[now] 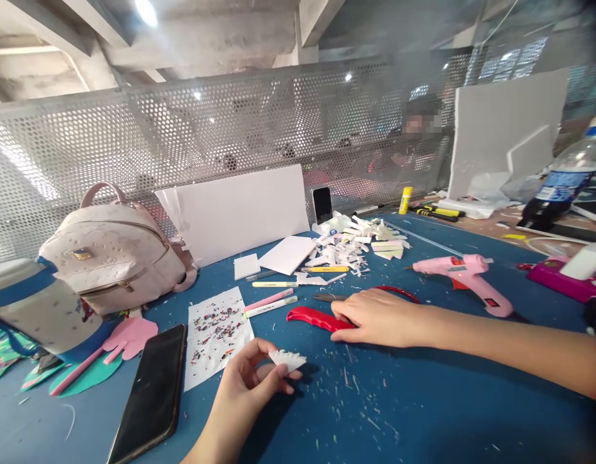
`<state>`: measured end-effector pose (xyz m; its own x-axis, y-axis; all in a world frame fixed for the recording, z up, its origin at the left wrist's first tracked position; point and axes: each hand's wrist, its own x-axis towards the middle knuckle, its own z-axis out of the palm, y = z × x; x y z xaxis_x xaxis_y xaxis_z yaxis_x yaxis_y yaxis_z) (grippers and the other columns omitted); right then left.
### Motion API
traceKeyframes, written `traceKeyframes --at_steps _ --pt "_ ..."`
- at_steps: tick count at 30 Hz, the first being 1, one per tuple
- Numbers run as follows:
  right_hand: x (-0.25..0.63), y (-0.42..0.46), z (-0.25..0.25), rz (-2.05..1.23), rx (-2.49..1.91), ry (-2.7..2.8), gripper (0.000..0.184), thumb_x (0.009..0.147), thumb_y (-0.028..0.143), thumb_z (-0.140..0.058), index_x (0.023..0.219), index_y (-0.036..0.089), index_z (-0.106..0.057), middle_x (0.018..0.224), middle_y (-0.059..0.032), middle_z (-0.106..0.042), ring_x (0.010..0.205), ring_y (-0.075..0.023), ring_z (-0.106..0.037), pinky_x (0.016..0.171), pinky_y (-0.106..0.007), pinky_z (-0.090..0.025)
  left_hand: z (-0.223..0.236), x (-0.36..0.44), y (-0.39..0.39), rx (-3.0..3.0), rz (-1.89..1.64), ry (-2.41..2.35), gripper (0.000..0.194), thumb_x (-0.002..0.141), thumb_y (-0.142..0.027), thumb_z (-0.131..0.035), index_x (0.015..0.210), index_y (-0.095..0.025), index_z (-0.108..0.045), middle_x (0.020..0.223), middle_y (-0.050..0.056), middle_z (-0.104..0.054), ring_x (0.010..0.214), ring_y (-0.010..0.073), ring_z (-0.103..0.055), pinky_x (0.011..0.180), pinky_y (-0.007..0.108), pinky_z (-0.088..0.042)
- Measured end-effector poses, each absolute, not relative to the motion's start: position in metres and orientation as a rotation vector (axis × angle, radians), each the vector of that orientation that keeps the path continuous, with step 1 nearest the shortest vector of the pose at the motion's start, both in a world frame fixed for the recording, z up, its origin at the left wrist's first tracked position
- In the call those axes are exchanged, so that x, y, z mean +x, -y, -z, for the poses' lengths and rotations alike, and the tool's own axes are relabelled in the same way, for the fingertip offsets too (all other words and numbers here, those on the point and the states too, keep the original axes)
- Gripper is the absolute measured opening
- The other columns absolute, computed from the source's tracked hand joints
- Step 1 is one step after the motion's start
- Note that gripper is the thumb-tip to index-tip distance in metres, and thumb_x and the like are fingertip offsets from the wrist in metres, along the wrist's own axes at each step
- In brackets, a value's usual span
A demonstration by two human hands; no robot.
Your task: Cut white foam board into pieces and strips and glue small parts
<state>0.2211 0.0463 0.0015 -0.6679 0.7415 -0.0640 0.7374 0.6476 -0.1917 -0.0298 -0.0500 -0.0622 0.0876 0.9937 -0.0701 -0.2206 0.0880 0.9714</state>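
My left hand (254, 380) pinches a small white foam piece (288, 359) with a jagged upper edge between thumb and fingers, just above the blue table. To its right, my right hand (375, 317) grips one end of a red utility knife (313, 316) with a wavy grip, low over the tabletop; its blade is hidden. Behind that hand lie scissors, with a dark blade (329, 298) and a red handle loop (399, 293) showing on either side. A white sheet (198, 364) sprinkled with small coloured bits lies left of my hands.
A black phone (150, 390), a pale backpack (114, 251) and a tumbler (41, 309) stand or lie left. Markers (273, 284), foam boards (288, 255) and a heap of white scraps (348, 245) sit behind. A pink glue gun (464, 274) lies right.
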Motion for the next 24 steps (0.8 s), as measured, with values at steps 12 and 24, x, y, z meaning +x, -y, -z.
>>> traceKeyframes --at_steps 12,24 --pt "0.328 -0.048 0.033 -0.138 -1.503 2.571 0.022 0.091 0.046 -0.053 0.092 0.024 -0.049 0.094 -0.0062 -0.060 0.076 -0.0241 -0.060 0.060 -0.034 -0.041 0.057 -0.022 0.048 0.954 -1.240 -1.064 0.036 0.069 -0.035 -0.087 0.078 -0.016 -0.057 0.086 0.003 -0.069 0.091 0.0259 -0.075 0.070 0.026 -0.060" --pt "0.321 -0.058 0.027 -0.189 -1.585 2.683 0.012 0.072 0.025 -0.058 0.065 0.023 -0.048 0.064 -0.0005 -0.059 0.051 -0.0164 -0.050 0.045 -0.030 -0.023 0.052 0.002 0.046 0.889 -1.291 -1.029 0.039 0.070 -0.035 -0.087 0.080 -0.017 -0.054 0.086 0.002 -0.072 0.090 0.0238 -0.075 0.069 0.025 -0.060"
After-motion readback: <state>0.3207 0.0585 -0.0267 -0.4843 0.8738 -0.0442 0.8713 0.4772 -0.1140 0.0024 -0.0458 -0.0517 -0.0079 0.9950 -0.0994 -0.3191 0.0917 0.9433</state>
